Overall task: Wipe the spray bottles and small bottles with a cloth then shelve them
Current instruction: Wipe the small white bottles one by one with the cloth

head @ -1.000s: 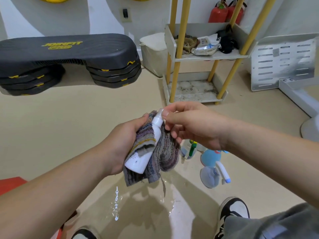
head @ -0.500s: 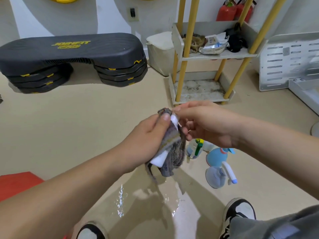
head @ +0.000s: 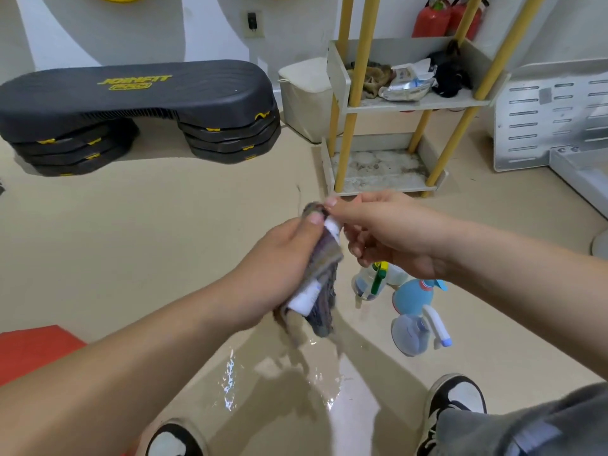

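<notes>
Head view: bottle (head: pixel 307 296), cloth (head: pixel 324 311) in clamped left fingers (head: pixel 311 220); cap (head: pixel 332 227) between pinching right fingers (head: pixel 343 207)

Open floor (head: pixel 197 241) runs forward to the rack's bottom tier (head: pixel 378 174), which is reachable from the front between two yellow posts (head: pixel 347 133). The upper tier (head: pixel 411 105) is crowded with rags (head: pixel 371 80) and a packet (head: pixel 406 85). Spray bottles (head: pixel 408 291) cluster on the floor beneath the right hand (head: pixel 394 238), and a step platform (head: pixel 138 93) blocks the far left
</notes>
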A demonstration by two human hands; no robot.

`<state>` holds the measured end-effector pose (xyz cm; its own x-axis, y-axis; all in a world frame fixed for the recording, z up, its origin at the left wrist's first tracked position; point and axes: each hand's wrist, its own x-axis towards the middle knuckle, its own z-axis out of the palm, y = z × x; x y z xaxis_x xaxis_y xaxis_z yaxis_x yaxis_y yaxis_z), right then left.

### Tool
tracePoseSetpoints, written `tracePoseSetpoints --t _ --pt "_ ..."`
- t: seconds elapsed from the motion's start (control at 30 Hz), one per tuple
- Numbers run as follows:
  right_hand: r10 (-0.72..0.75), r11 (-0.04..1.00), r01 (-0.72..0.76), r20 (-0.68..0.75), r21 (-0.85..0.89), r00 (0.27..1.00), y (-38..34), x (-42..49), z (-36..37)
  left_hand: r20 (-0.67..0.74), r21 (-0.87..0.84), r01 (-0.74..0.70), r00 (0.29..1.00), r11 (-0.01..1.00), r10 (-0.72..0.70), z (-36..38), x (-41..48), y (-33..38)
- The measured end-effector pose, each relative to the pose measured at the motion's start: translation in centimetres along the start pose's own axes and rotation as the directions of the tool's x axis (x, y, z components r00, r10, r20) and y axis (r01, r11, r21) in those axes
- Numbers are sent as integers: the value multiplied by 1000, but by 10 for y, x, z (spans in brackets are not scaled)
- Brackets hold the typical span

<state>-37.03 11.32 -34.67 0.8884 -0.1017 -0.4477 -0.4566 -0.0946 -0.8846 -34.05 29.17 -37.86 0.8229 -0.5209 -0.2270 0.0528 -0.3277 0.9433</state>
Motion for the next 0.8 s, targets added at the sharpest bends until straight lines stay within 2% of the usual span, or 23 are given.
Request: tracePoseSetpoints --t 0.07,0.17,0.33,0.43,0.6,0.8 --pt "40 999 -38 89 -22 995 3 -1 -1 108 -177 176 981 968 -158 -7 6 0" --pt "42 997 -34 118 -69 992 7 -4 1 201 -176 211 964 962 -175 -3 7 -7" --pt "-35 997 32 -39 -69 999 7 -12 2 99 -124 162 984 979 -150 7 4 -5" --pt "-68 993 52 -148 -107 987 3 -20 1 66 -220 285 959 933 -277 12 -2 -9" --pt "-181 942 100 -234 -321 955 3 -42 -10 56 -172 436 900 884 -433 25 -24 -22" --pt "-297 822 85 -297 -564 907 42 -59 -9 -22 -164 353 932 921 -361 22 -32 -15"
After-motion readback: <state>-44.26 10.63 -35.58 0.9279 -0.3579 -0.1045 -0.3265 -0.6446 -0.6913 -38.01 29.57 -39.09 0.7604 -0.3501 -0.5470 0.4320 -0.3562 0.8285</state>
